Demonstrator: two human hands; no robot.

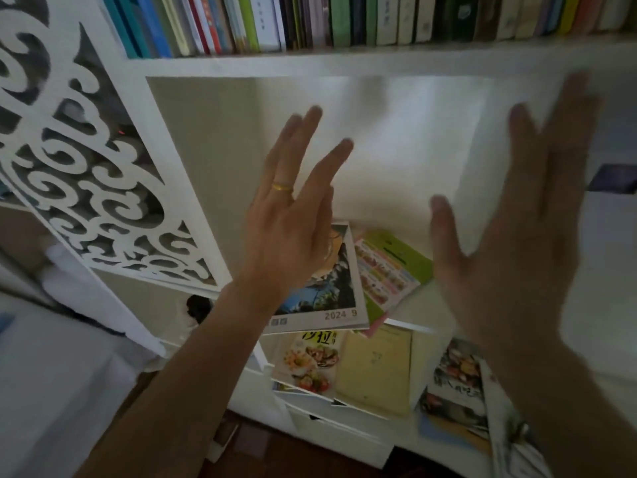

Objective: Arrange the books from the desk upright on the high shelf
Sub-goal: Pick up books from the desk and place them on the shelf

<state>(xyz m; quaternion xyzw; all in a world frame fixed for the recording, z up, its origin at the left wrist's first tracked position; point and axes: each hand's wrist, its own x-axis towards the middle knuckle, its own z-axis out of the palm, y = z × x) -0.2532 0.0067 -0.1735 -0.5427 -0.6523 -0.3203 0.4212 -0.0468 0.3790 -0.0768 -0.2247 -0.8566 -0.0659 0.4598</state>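
Nearest to us, both hands are hanging in the air with nothing in them. Our left hand (286,229), wearing a gold ring (282,186), is showing straight, loosely spread fingers; our right hand (517,243) is blurred, but its fingers are also reading as straight and splayed.

Below and behind the hands, loose books are lying flat and waiting. A calendar-like magazine (331,291) marked 2024 9 is overlapping a green leaflet (393,267) on a low white ledge (413,305). Lower still, a food-cover book (310,367), a pale yellow book (375,370) and another picture book (455,384) are lying flat; whether that surface is the table we cannot tell.

Further back, a bare white compartment (396,143) is opening behind the hands. At the top, the high shelf (344,62) is already carrying a packed row of upright books (310,22).

We are judging the task as partly done: many books are standing, several are lying unshelved, and the next pick-up is not yet begun.
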